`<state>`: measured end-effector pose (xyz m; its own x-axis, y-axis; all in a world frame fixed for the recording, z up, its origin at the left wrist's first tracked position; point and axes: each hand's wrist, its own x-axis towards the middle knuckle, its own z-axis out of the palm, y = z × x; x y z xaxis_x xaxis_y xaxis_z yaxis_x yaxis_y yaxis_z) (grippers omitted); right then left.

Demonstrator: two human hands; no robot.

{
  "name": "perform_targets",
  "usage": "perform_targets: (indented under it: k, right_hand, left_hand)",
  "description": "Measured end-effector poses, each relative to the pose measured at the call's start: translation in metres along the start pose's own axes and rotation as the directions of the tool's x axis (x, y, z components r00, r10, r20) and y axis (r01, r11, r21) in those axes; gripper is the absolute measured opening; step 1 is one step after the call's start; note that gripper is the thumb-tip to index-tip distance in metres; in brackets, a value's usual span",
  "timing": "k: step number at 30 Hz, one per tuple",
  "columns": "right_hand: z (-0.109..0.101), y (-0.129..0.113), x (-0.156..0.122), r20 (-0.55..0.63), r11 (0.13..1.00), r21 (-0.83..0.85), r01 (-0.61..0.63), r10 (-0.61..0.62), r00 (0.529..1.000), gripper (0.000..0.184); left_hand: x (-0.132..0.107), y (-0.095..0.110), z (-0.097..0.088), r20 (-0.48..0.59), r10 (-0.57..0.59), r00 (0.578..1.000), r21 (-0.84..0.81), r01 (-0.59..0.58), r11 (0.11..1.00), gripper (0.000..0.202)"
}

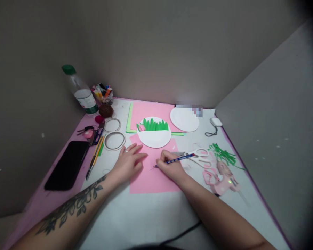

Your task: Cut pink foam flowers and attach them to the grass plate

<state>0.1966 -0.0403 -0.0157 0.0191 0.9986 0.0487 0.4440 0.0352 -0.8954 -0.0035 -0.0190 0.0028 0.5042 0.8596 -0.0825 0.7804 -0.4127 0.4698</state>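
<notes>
Right grip (170,166) is clamped on pencil (178,159), tip at pink sheet (156,184) mid counter (120,217), left grip (131,161) lies over sheet's left side, fingers apart, holding nothing, plate (155,139) overlaps far edge, scissors (197,160) right.

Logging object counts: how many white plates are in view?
2. One white plate, bearing a green cutout, overlaps the far edge of the nearer pink sheet; the other plate lies farther back, to the right. Any stacked beneath would be hidden.
</notes>
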Motion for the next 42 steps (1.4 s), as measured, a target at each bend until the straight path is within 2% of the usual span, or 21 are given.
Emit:
perform_targets:
  k: [13, 19, 26, 30, 35, 42]
  right_hand:
    - [-0.001, 0.000, -0.001, 0.029, 0.999, -0.045, 0.022, -0.021, 0.999, 0.026]
    - [0.003, -0.001, -0.004, 0.133, 0.997, -0.033, 0.064, -0.059, 0.989, 0.026]
    - [-0.001, 0.001, -0.003, -0.001, 0.999, -0.007, 0.034, -0.034, 0.999, 0.026]
    - [-0.001, 0.001, -0.003, 0.089, 0.995, -0.046, 0.086, -0.082, 0.993, 0.027]
    - [0.000, 0.003, 0.001, -0.036, 1.000, 0.001, 0.011, -0.011, 0.999, 0.027]
    - [0.010, -0.003, 0.006, 0.035, 0.998, 0.056, -0.004, 0.002, 0.999, 0.030]
  left_hand:
    - [0.000, 0.000, 0.001, 0.002, 0.000, 1.000, 0.005, 0.000, 1.000, 0.044]
    - [0.000, 0.000, 0.001, 0.000, 0.004, 1.000, 0.018, -0.004, 1.000, 0.044]
    - [0.000, -0.001, 0.001, -0.001, 0.010, 1.000, 0.010, -0.010, 1.000, 0.044]
    - [0.000, -0.001, 0.001, -0.008, 0.007, 1.000, 0.005, -0.007, 1.000, 0.043]
    - [0.000, -0.001, 0.002, -0.005, 0.008, 1.000, 0.002, -0.007, 1.000, 0.044]
    - [0.000, -0.001, 0.002, -0.015, 0.004, 1.000, -0.007, -0.004, 1.000, 0.044]
